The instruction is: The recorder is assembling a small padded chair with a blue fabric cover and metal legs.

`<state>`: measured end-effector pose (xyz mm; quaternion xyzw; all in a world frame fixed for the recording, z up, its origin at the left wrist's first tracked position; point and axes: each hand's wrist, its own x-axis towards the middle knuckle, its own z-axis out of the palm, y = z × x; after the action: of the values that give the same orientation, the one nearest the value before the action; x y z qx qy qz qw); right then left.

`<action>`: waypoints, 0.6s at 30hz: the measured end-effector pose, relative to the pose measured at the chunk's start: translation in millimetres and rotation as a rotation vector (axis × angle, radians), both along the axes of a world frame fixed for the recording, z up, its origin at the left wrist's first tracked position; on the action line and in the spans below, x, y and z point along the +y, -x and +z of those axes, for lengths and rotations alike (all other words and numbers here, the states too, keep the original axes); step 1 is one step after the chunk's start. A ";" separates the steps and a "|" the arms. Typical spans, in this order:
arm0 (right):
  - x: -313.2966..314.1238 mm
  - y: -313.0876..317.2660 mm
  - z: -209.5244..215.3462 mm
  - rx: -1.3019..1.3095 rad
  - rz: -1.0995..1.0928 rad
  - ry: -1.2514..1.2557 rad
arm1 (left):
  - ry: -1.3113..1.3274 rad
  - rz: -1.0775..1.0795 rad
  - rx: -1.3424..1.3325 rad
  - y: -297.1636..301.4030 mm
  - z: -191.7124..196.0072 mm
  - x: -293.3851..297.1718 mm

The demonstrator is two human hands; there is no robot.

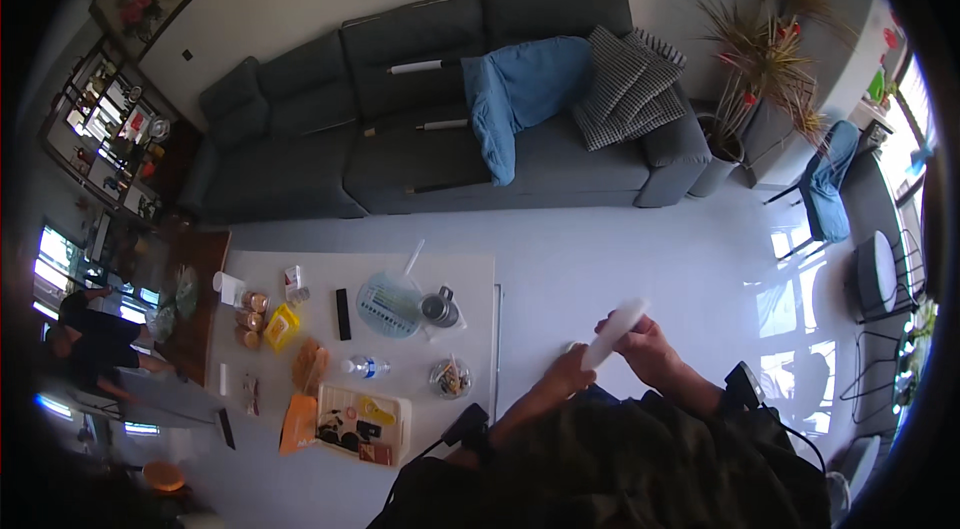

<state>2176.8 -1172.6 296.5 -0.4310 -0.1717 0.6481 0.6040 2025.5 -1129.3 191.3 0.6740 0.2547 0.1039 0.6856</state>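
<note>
Both of my hands meet in front of me, to the right of the white coffee table [470, 274]. My right hand [646, 347] grips a long, pale, flat white object [617, 329] that slants up to the right. My left hand [571, 372] touches the object's lower end with closed fingers. What the object is cannot be made out. My forearms come up from dark patterned clothing at the lower edge.
The table holds a water bottle [366, 366], a black remote [343, 314], a round pale-blue item [389, 306], a metal cup [438, 309], a glass bowl [450, 379], snack packets and a tray [365, 423]. A grey sofa [430, 159] with a blue blanket stands behind. Another person [95, 344] sits far left.
</note>
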 end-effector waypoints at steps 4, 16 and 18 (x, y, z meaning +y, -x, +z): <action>38.5 -61.5 -13.0 -0.118 0.195 0.191 | 0.266 0.181 -0.025 -40.9 23.1 55.6; 213.8 -131.8 -55.1 -0.196 0.425 0.335 | 0.564 0.732 -0.104 -46.1 30.8 204.7; 243.5 -133.5 -66.3 -0.333 0.483 0.378 | 0.627 0.765 -0.211 -40.6 21.4 244.2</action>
<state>2310.2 -929.1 230.3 -0.5819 -0.2421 0.7134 0.3064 2066.1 -885.2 212.7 0.2799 0.4317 0.3340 0.7898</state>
